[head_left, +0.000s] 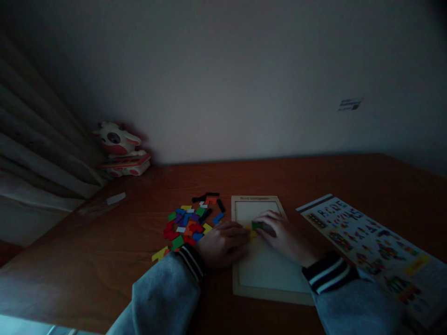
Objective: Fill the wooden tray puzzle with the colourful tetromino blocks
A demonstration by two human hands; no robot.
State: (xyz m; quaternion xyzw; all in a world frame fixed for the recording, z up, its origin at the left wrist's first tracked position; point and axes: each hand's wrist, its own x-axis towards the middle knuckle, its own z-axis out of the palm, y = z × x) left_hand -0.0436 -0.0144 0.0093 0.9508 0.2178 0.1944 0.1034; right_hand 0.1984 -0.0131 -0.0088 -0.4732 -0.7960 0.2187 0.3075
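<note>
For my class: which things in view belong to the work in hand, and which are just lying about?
In the work:
green piece, in the right hand
yellow piece, by the left hand
loose pieces
tray
sheet, probably, given its colourful figures

Apparently just there:
toy
white strip
wall label
curtain

Dim overall — a pale sheen on the near-left table, dark upper corners, left hand slightly blurred.

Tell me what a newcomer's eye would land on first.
Probably the colourful pieces clustered on the table, left of the pale board. Next come the left hand and right hand over the board, the right pinching a green piece. A toy cow also stands out, back left.
</note>
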